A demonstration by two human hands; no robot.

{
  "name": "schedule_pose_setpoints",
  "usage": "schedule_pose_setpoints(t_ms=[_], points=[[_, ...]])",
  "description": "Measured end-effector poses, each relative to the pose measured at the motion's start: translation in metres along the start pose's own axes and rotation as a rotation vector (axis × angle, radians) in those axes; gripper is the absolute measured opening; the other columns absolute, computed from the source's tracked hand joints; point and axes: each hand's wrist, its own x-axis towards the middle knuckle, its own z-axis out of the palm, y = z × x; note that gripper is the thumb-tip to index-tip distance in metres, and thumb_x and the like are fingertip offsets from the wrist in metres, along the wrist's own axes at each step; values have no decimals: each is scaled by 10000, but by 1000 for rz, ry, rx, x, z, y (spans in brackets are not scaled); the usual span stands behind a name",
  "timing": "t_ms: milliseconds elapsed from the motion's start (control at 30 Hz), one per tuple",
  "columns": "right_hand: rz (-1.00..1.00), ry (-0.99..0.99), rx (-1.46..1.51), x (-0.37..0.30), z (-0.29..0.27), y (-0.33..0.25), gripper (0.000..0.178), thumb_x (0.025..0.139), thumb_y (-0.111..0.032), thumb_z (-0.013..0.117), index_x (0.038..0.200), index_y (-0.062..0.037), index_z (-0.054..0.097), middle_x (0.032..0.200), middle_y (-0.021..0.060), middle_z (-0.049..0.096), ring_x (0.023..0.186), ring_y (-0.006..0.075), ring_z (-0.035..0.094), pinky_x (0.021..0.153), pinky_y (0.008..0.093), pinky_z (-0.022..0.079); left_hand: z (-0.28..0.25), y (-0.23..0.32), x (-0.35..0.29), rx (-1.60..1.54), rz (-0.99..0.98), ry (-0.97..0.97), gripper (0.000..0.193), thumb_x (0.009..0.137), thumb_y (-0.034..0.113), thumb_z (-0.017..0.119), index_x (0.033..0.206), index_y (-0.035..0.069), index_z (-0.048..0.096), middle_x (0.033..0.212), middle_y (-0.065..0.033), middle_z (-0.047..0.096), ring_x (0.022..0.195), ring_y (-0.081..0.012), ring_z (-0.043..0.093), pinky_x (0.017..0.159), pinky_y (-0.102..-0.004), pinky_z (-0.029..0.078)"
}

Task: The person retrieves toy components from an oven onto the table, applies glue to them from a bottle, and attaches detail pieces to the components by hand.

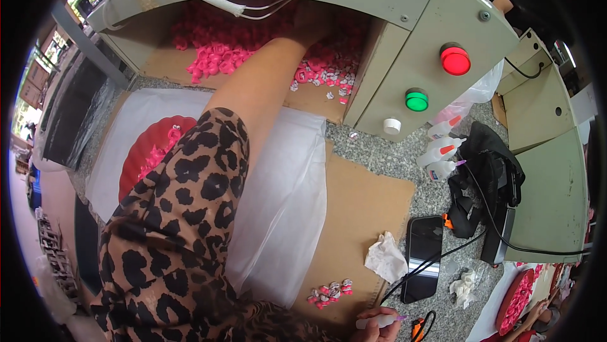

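My left arm, in a leopard-print sleeve, stretches into the open front of a grey-green metal box. My left hand is deep in its shadow, among small pink pieces, and its fingers are hidden. Small pink-and-white pieces lie beside the wrist. At the lower edge, my right hand is closed around a small white squeeze bottle with a thin purple tip. Near it, several pink-and-white pieces sit on brown cardboard. Partly behind my sleeve, a red scalloped plate carries pink pieces.
White sheeting covers part of the speckled stone table. To the right are a phone crossed by a cable, crumpled tissue, several squeeze bottles and a black bag. The box has red and green buttons. Another person works at lower right.
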Motion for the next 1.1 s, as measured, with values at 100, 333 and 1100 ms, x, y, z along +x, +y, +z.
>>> schedule_pose_setpoints(t_ms=[100, 333, 1100], points=[[-19, 22, 64, 0, 4, -1, 168, 764, -108, 529, 851, 16, 457, 653, 102, 499, 574, 154, 461, 555, 245, 377, -5, -6, -3, -170, -50, 57, 341, 766, 259, 498, 1052, 72, 498, 997, -182, 533, 908, -357, 510, 772, -429, 440], [65, -17, 109, -2, 6, -13, 182, 772, -112, 536, 884, 15, 470, 674, 96, 506, 595, 142, 465, 564, 228, 374, -72, -33, 2, -833, -402, -36, 301, 776, 278, 505, 1005, 82, 514, 875, -141, 560, 765, -319, 547, 662, -421, 469], [1, -217, 288, -6, 5, -4, 211, 793, -30, 493, 995, 7, 444, 742, 12, 482, 663, 58, 451, 593, 181, 365, -286, 132, -347, -365, 432, -494, 396, 611, 219, 615, 993, 158, 535, 963, -73, 478, 887, -251, 465, 654, -346, 446]])
